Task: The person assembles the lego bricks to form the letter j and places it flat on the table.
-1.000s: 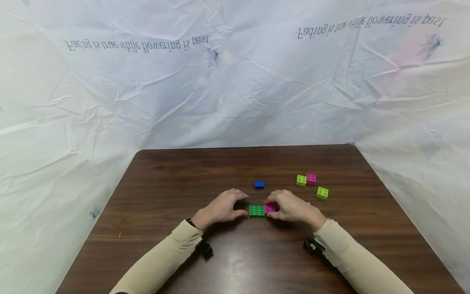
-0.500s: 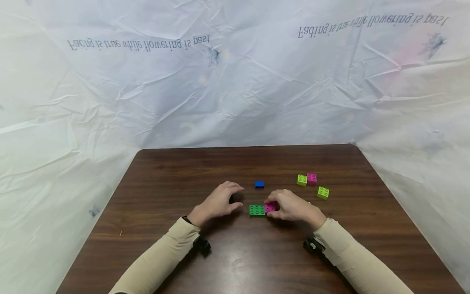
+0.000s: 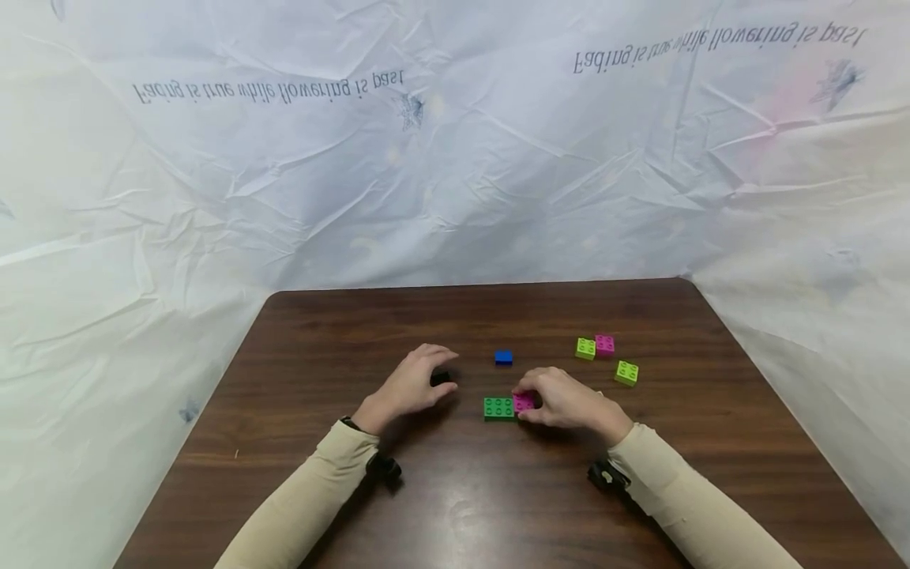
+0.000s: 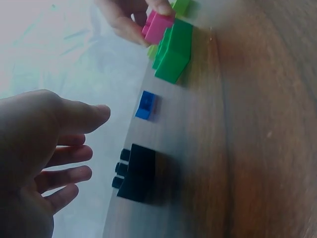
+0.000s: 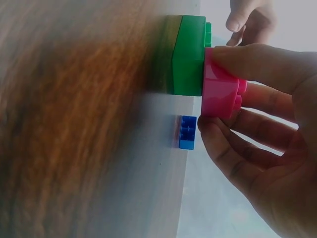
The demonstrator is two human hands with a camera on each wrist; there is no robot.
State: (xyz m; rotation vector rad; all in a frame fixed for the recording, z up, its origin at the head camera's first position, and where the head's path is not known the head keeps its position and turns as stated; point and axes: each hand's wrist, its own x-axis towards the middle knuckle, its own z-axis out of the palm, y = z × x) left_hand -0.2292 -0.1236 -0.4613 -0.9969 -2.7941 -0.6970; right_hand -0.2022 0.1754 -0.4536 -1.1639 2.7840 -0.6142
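My right hand (image 3: 565, 401) pinches a pink toy brick (image 5: 222, 91) between thumb and fingers. That brick sits over the right end of a longer green brick (image 3: 499, 408), which stands on the table; bare green studs show on its left part. To the left, my left hand (image 3: 412, 385) hovers with thumb and fingers spread apart, holding nothing. Close by it stands a black studded brick (image 4: 137, 173), mostly hidden by the hand in the head view. Beyond the green brick lies a small blue brick (image 3: 503, 358).
Toward the back right of the brown table (image 3: 341, 324) lie a lime brick (image 3: 586, 348), another pink brick (image 3: 605, 345) touching or nearly touching it, and a second lime brick (image 3: 626, 373). A pale printed sheet (image 3: 455, 197) hangs around the table.
My left hand has drawn away leftward and slightly back from beside the green brick, toward the black brick. My right hand stays in place on the pink brick.
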